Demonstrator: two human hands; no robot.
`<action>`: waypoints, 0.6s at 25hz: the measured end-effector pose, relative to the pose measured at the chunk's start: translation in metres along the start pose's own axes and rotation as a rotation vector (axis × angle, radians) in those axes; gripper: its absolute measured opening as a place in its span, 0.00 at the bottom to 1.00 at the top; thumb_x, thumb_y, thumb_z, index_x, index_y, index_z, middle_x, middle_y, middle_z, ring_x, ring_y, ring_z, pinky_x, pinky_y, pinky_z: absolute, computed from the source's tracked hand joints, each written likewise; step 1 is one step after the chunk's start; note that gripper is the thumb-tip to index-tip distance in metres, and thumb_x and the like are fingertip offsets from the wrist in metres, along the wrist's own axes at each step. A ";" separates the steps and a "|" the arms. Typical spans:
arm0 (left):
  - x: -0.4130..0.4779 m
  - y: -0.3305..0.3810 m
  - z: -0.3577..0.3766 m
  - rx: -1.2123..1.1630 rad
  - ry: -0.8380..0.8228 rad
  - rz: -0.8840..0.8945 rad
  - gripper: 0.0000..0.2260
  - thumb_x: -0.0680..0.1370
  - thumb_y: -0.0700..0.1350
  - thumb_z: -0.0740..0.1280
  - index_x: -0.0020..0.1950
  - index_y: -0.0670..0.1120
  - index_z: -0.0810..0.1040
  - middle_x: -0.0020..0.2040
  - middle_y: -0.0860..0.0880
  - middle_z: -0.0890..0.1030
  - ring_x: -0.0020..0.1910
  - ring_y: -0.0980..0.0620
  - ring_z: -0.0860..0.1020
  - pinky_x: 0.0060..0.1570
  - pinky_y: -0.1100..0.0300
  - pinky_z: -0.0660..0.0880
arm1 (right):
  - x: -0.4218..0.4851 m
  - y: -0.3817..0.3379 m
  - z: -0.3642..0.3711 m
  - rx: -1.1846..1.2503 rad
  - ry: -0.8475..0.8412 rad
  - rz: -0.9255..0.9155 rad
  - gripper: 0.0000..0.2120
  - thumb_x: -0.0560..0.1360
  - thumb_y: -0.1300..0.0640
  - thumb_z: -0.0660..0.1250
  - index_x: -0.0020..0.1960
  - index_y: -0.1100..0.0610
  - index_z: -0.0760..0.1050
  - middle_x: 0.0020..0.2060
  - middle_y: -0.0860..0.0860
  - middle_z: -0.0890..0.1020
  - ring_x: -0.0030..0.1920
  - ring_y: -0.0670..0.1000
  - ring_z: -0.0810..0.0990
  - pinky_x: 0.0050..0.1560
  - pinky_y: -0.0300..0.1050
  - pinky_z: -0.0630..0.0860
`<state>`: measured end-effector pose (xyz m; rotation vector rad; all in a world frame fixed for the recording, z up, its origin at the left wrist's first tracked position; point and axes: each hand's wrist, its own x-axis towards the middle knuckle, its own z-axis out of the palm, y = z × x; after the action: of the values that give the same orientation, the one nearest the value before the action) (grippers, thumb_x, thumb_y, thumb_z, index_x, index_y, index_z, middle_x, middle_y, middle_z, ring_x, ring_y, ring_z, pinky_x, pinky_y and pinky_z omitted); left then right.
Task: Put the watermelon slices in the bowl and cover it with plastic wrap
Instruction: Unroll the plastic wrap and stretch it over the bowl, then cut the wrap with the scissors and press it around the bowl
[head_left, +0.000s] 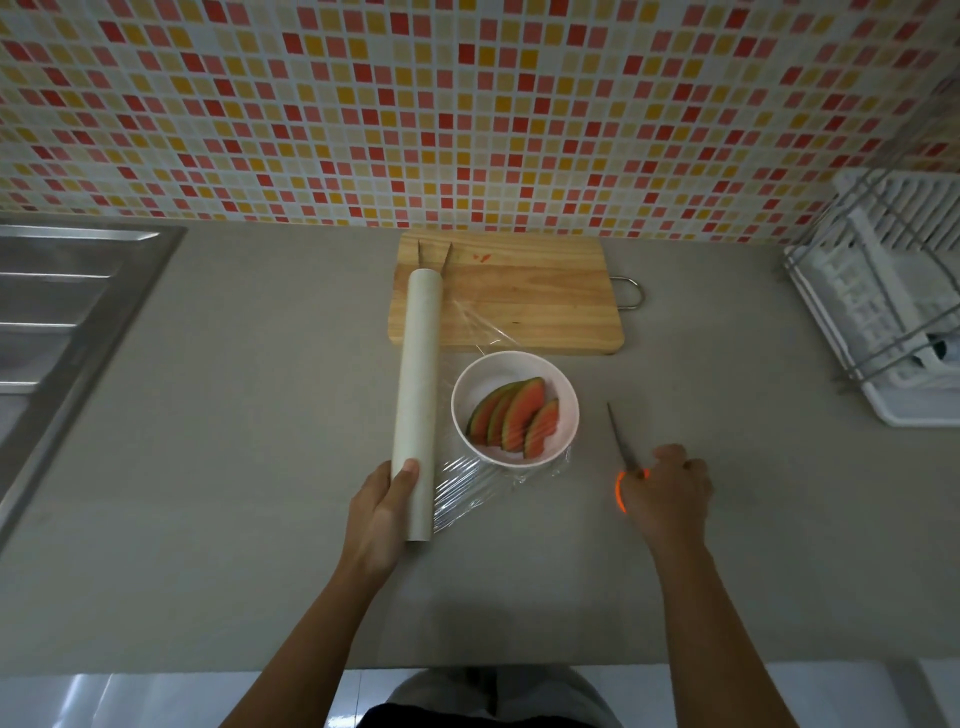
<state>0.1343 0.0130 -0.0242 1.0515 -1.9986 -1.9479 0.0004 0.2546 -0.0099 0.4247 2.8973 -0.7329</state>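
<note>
In the head view, the bowl (570, 410) stood at mid-frame on the grey table (249, 467), just below the cutting board (519, 301). Four watermelon slices (514, 415) lay in it, fanned and overlapping, with red flesh and green rind. The plastic wrap (460, 491) was already stretched over the bowl. It showed as glossy, wrinkled film at the bowl's lower left, joined to the roll (418, 384).

The roll lay just left of the bowl with its long axis running up and down the frame, its top end over the board. The left hand (382, 514) gripped its lower end. The thumb lay over the front and the other fingers were hidden behind it.

The right hand (670, 499) sat to the lower right of the bowl. Its fingers (675, 458) were curled through the orange handle of what looked like scissors (623, 447). The blades were together, pointing up-frame and slightly left, roughly parallel to the roll.

The film to be cut lay between roll and bowl, on the far side of the bowl from the scissors. I judged the right hand would have to come leftward along the bowl's lower edge while the left hand kept the film taut.
</note>
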 end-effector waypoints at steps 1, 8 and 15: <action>0.001 -0.001 0.000 -0.016 0.007 0.003 0.12 0.76 0.55 0.64 0.41 0.48 0.78 0.39 0.52 0.80 0.38 0.53 0.75 0.38 0.59 0.70 | -0.005 0.006 0.002 -0.030 -0.020 -0.009 0.18 0.73 0.60 0.64 0.60 0.66 0.70 0.56 0.68 0.73 0.60 0.67 0.70 0.60 0.53 0.65; 0.001 -0.009 0.001 0.000 0.022 0.077 0.11 0.81 0.49 0.62 0.41 0.47 0.77 0.38 0.50 0.78 0.37 0.53 0.73 0.39 0.57 0.70 | -0.016 0.018 0.004 -0.090 0.002 -0.114 0.14 0.77 0.57 0.62 0.56 0.67 0.72 0.49 0.70 0.77 0.52 0.68 0.75 0.50 0.55 0.68; 0.002 -0.009 -0.004 0.017 0.004 0.063 0.13 0.79 0.53 0.62 0.38 0.49 0.77 0.39 0.50 0.78 0.38 0.52 0.74 0.40 0.55 0.69 | -0.064 0.002 0.001 0.528 -0.274 -0.329 0.14 0.77 0.64 0.59 0.61 0.53 0.70 0.41 0.49 0.78 0.42 0.50 0.76 0.44 0.39 0.69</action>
<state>0.1385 0.0090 -0.0328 0.9830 -2.0240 -1.8997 0.0621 0.2402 0.0001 -0.1146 2.5108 -1.4845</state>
